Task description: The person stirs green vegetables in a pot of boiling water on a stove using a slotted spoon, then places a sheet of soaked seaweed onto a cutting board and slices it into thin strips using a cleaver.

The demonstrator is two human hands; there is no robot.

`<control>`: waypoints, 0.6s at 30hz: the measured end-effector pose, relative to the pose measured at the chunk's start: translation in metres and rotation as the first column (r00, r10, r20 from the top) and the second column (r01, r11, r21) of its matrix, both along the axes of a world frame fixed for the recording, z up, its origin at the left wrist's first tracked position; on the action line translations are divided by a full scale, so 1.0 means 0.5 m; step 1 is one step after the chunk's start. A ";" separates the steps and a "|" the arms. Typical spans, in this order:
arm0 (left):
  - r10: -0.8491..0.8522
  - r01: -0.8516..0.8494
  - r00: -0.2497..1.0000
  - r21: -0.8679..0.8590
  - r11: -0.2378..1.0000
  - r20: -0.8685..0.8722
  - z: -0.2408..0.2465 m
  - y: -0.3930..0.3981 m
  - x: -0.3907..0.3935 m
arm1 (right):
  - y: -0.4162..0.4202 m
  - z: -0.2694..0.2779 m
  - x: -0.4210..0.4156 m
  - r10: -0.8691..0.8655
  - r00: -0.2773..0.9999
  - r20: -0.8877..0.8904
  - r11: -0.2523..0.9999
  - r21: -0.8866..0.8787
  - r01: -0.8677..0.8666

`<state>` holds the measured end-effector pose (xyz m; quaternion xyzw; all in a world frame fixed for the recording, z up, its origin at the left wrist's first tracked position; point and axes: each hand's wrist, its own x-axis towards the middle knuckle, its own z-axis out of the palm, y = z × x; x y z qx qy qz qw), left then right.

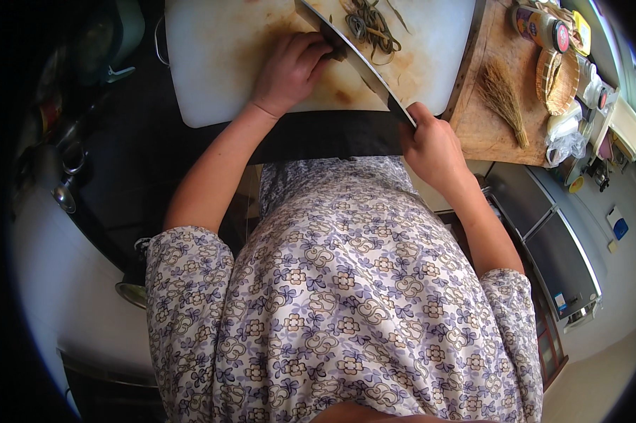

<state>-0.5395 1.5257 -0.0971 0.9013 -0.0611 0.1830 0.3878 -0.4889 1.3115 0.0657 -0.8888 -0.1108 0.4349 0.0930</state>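
My right hand [433,145] is closed around the handle of a kitchen knife [368,71], whose broad blade slants up and left over a stained white cutting board [222,63]. Close to the blade's left side, the bent fingers of my left hand [294,69] press on a small dark piece of food [339,52] on the board. Its exact kind cannot be told. Right of the blade lies a loose heap of thin greenish-brown strips [373,29], with a few stray bits around it. The blade hides part of the board.
A wooden board [463,121] at the right bears a straw brush [503,98], a woven basket [558,82], a jar with a red lid [547,31] and plastic bags [566,143]. A metal handle [159,39] stands at the cutting board's left edge. Pans and a ladle [63,198] are far left.
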 end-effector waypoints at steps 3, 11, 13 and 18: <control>0.009 -0.009 1.000 -0.038 0.999 -0.007 0.000 -0.006 0.002 | 0.011 -0.012 0.016 0.030 0.998 -0.050 0.999 0.029 -0.028; 0.023 -0.023 1.000 0.014 1.000 -0.005 -0.011 -0.040 0.000 | 0.041 -0.069 0.049 0.000 0.999 -0.033 0.998 0.065 0.002; 0.022 -0.022 1.000 0.027 0.999 -0.003 -0.015 -0.042 -0.002 | 0.054 -0.082 0.052 -0.001 1.000 -0.009 0.997 0.079 0.002; 0.031 -0.031 0.999 0.003 1.000 0.010 -0.024 -0.032 -0.007 | 0.096 -0.126 0.058 0.003 0.998 0.057 0.983 0.182 -0.014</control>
